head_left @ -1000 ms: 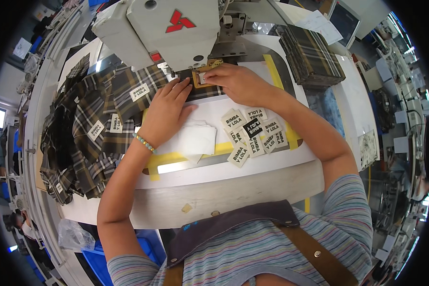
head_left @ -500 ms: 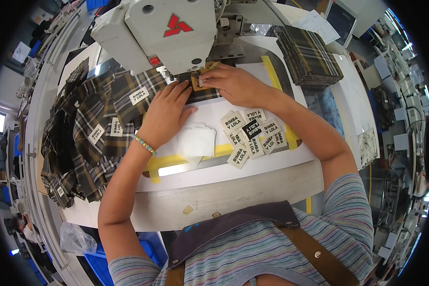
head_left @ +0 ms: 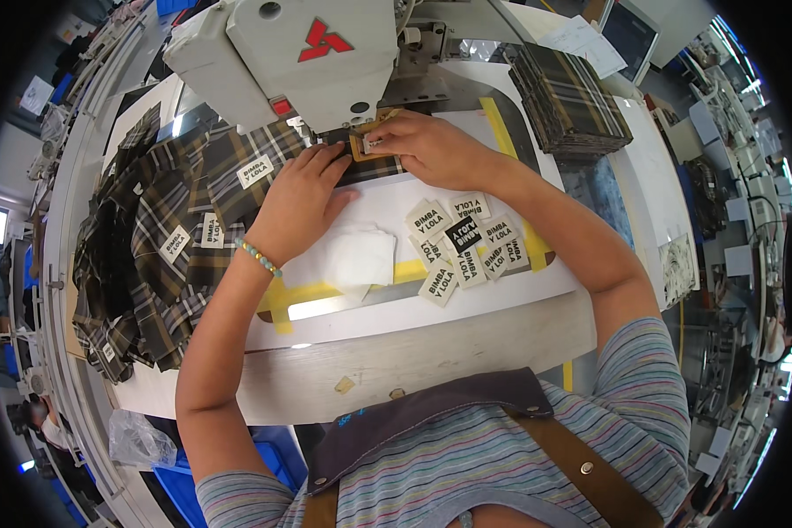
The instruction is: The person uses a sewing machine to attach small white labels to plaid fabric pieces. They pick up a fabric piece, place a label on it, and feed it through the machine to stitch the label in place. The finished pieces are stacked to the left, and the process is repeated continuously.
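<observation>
My left hand (head_left: 301, 204) lies flat, fingers spread, on a dark plaid fabric piece (head_left: 238, 163) just left of the needle area. My right hand (head_left: 422, 148) pinches a small white label (head_left: 371, 143) against the plaid fabric under the head of the white sewing machine (head_left: 308, 53). A brown frame (head_left: 359, 150) surrounds the label there. The needle itself is hidden by the machine head and my fingers.
Several loose white labels and one black one (head_left: 463, 246) lie on the white bed. A white cloth scrap (head_left: 359, 258) sits by my left wrist. Sewn plaid pieces with labels (head_left: 141, 255) trail off left. A stack of plaid pieces (head_left: 568, 101) stands at the far right.
Both hands have slid the plaid piece and the label farther under the machine head. The view has tilted slightly.
</observation>
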Action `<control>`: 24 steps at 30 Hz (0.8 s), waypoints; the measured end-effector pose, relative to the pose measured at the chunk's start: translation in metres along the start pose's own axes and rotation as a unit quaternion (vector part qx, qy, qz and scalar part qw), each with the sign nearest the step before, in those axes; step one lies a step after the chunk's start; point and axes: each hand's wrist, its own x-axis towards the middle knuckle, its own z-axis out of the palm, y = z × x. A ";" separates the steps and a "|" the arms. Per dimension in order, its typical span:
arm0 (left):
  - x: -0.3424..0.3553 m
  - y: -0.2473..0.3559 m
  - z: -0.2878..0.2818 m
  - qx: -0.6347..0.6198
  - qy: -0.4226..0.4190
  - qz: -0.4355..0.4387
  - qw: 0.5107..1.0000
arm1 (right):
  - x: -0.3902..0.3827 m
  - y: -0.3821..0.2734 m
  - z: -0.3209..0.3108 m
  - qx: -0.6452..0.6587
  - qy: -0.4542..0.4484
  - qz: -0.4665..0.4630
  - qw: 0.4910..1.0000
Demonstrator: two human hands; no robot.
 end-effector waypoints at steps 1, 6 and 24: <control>0.000 -0.001 0.001 0.001 0.004 0.002 1.000 | 0.000 0.001 0.001 -0.005 0.001 0.001 1.000; 0.000 -0.008 0.003 -0.005 -0.001 -0.012 1.000 | 0.006 0.008 -0.003 -0.027 -0.003 0.000 1.000; -0.012 -0.031 -0.008 -0.089 0.034 -0.025 0.995 | -0.085 0.029 -0.072 -0.064 0.201 0.133 0.968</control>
